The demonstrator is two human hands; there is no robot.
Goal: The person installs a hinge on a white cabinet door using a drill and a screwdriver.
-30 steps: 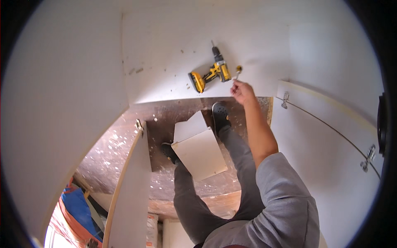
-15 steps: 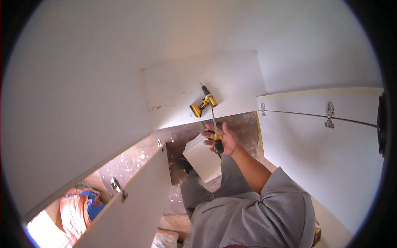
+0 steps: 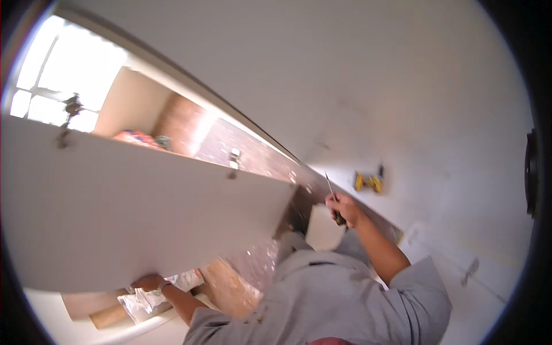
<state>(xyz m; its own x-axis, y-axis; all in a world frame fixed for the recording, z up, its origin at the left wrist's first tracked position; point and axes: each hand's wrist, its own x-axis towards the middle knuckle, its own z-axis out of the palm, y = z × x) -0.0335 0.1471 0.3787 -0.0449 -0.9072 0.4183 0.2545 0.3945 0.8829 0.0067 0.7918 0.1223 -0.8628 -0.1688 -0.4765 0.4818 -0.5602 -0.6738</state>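
Note:
My right hand [image 3: 348, 211] is closed round the dark handle of a screwdriver [image 3: 330, 186], its thin metal shaft pointing up and away. At lower left, my left hand [image 3: 148, 283] grips the near edge of a white cabinet door [image 3: 144, 213]; some of its fingers are hidden by the panel. Metal hinges sit along the door's far edge, one hinge [image 3: 234, 162] near the middle and another hinge [image 3: 70, 115] at far left. A yellow and black cordless drill [image 3: 368, 181] lies on the white cabinet board beyond my right hand.
A white block or box [image 3: 325, 227] stands between my legs. The tall white cabinet panel [image 3: 276, 75] rises ahead. White-speckled flooring [image 3: 253, 149] shows through the gap beside the door. Plastic bags [image 3: 144, 302] lie below my left hand, and a bright window [image 3: 75, 63] is at upper left.
My view has swung left. My left hand has come into sight on the door's edge. The right hand, open under the screwdriver before, is now closed round its handle.

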